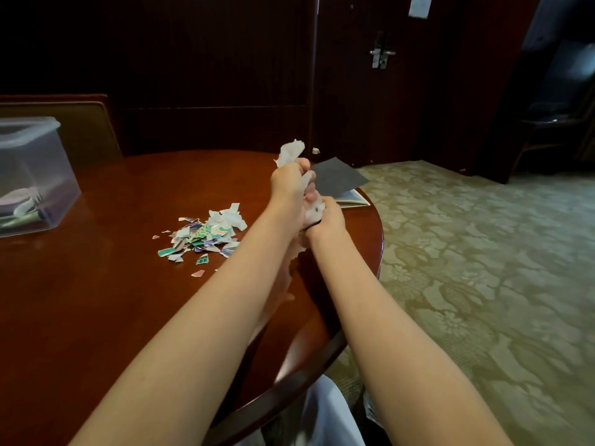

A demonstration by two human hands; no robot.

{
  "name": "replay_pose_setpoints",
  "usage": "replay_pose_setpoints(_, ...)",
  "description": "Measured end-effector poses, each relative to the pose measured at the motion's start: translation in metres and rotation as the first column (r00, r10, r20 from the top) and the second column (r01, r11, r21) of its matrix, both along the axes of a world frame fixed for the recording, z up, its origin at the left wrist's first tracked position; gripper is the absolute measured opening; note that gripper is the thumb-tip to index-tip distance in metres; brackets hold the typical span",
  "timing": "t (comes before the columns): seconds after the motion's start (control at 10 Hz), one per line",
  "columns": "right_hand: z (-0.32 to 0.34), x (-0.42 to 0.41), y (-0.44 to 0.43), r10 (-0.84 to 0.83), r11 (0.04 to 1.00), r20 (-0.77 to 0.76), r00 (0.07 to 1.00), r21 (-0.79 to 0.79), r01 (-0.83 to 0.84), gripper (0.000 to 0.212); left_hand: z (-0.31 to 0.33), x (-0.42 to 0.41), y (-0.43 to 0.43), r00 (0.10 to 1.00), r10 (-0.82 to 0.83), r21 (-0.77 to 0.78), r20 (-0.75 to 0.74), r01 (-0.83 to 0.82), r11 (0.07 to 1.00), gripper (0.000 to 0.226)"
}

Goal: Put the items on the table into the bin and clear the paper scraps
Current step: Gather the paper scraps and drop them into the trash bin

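Over the far right part of the worktop [96, 300], both hands are up off the surface, fists close together, L above R. Left hand [289, 183] has fingers curled tight round a white paper wad [292, 152], w/ a ragged tuft sticking out on top. Right hand [328, 215] is also curled, gripping the lower end of the same wad; bits of white show between the fists and below the wrists. Judged step: bunching loose paper into one lump for the bin [35, 175]. Bin sits well apart at the far left, clear-walled, some stuff already at its bottom; whether it is lidded, cannot tell. Main heap of paper scraps [206, 235] lies mid-worktop, just left of the left forearm [244, 268]; a few stray scraps [198, 273] lie nearer the body. Dark sheet [338, 178] lies on a booklet [352, 199] at the right rim, directly behind the hands. To do it well: squeeze the wad compact before moving, and tuck in tuft and hanging tail so nothing sheds en route. Carry it low over the worktop, not over the carpet [483, 252]. Keep the forearm lifted clear of the heap, else scraps get swept abt. After that, prob. rake the heap together w/ flat palms rather than pinching bits one by one. Risk: light scraps slide off the glossy surface.
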State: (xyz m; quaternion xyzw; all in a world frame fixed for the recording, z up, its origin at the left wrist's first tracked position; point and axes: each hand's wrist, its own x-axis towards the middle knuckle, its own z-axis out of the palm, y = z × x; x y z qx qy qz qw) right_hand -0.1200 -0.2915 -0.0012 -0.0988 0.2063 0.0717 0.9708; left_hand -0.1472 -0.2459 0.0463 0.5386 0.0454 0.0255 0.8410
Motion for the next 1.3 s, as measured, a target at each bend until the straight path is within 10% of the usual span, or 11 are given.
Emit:
replay_pose_setpoints(0.2, -0.024, 0.009, -0.009, 0.229, 0.945, -0.02, 0.973, -0.235, -0.227, 0.033, 0.003, 0.004, 0.01, 0.984, -0.162, -0.127, -0.076, 0.152, 0.98, 0.032)
replay_pose_setpoints(0.4, -0.011, 0.002, -0.015, 0.186, 0.955, 0.208, 0.96, -0.27, -0.127, 0.028, 0.001, 0.006, 0.01, 0.99, -0.105, 0.509, -0.094, 0.139, 0.849, 0.035)
replay_pose_setpoints(0.6, -0.02, 0.008, -0.01, 0.119, 0.945, 0.147, 0.982, -0.32, -0.067, 0.018, -0.008, 0.012, 0.012, 0.976, -0.195, 0.809, 0.097, 0.037, 0.586, 0.014)
replay_pose_setpoints(0.7, -0.019, 0.009, -0.012, 0.096, 0.963, 0.175, 0.98, -0.266, -0.046, 0.02, -0.012, 0.008, 0.015, 0.961, -0.272, 0.806, 0.052, 0.12, 0.579, 0.022)
replay_pose_setpoints(1.0, -0.006, -0.006, -0.011, 0.053, 0.94, 0.26, 0.964, -0.34, 0.04, 0.024, -0.024, 0.005, -0.007, 0.996, -0.044, 0.32, -0.074, 0.066, 0.945, 0.025)
replay_pose_setpoints(1.3, -0.007, -0.008, -0.059, -0.11, 0.94, 0.26, 0.959, -0.287, 0.185, 0.023, -0.037, 0.006, -0.061, 0.998, -0.047, 0.117, -0.032, 0.05, 0.992, 0.015)
